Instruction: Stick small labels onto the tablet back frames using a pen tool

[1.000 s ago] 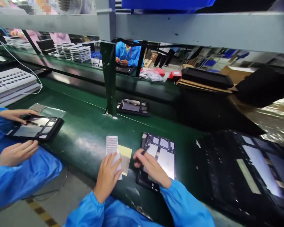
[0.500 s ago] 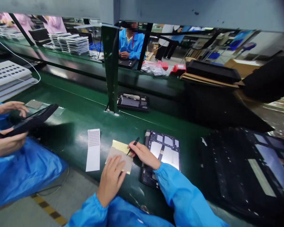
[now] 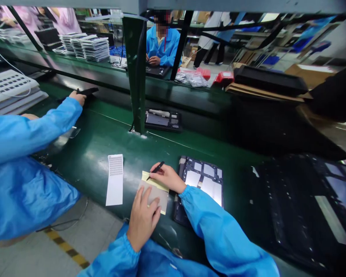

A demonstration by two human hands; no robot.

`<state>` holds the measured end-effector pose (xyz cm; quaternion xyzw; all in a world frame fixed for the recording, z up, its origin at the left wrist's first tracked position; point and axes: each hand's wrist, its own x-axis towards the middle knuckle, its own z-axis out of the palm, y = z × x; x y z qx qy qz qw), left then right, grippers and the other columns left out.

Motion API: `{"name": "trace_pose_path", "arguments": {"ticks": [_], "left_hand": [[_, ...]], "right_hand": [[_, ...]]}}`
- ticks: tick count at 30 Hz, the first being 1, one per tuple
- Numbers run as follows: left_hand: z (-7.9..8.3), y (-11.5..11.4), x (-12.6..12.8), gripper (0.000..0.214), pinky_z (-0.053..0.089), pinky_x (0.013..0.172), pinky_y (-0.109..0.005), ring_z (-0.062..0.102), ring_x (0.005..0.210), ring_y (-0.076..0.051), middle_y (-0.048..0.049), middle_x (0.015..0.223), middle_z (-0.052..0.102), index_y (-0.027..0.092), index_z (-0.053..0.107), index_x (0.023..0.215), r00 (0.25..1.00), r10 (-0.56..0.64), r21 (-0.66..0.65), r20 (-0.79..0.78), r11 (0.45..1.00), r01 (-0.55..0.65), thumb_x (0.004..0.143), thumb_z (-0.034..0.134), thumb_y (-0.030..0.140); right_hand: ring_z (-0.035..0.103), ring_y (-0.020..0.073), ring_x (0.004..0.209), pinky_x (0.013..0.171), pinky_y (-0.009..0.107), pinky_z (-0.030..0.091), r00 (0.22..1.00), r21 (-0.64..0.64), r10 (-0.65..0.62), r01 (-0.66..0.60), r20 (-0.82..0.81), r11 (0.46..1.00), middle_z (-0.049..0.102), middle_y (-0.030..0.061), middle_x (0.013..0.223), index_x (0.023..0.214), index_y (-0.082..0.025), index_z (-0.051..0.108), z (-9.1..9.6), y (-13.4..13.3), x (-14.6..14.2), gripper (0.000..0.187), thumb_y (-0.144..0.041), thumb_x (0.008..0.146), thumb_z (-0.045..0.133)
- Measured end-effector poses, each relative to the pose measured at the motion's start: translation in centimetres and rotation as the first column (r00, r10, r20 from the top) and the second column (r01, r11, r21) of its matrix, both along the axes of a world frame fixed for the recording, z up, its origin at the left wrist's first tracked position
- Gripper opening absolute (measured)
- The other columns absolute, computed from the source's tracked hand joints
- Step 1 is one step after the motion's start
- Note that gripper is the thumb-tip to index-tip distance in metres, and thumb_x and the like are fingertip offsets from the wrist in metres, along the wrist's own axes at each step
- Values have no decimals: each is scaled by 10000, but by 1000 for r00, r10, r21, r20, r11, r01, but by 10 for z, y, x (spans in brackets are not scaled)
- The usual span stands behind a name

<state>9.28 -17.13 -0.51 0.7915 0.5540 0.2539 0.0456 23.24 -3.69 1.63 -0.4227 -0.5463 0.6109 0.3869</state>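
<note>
My left hand (image 3: pixel 145 217) lies with its fingers spread on a greyish sheet with yellow backing (image 3: pixel 156 195), pressing it against the bench. My right hand (image 3: pixel 168 177) grips black tweezers (image 3: pixel 156 168), their tip down at the sheet's yellow upper strip. Just right of the sheet, partly under my right forearm, is a dark tablet-like device housing (image 3: pixel 209 187) with shiny silver panels. To the left rests a white label sheet (image 3: pixel 114 188), with rows of small dark marks on its upper part.
A co-worker's sleeved arm (image 3: pixel 46 129) reaches across at the left, a dark device (image 3: pixel 88 91) in the hand. Another housing (image 3: pixel 163 120) lies beyond the green post (image 3: pixel 137 77). Dark housings (image 3: pixel 294 207) are at the right; white trays (image 3: pixel 8 92) are stacked far left.
My right hand with the tweezers has moved from the sheet's right side to its upper left strip. My left hand stays on the sheet. The co-worker has carried the dark device away toward the back.
</note>
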Motion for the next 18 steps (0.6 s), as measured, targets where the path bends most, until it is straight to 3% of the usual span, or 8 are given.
{"name": "trace_pose_path", "arguments": {"ticks": [13,18], "left_hand": [[1,-1,-1,249,478,1085,-582,422,1409,-372,-149,1432,528,214,676,1135,1000,-16,-21,-22,1000,16,908,579,185],[-1,1,-1,239,473,1089,-567,426,1411,-367,-140,1434,538,221,684,1128,1000,-14,-12,-22,1000,14,912,585,195]], "right_hand": [[710,160,676,699,299,580,1000,-89,7,-9,-12,996,689,-20,704,783,-183,650,-7,2,-2,390,-497,636,829],[714,172,654,692,318,595,997,-121,19,-27,-71,992,679,-22,662,754,-185,652,7,0,-3,394,-508,632,841]]}}
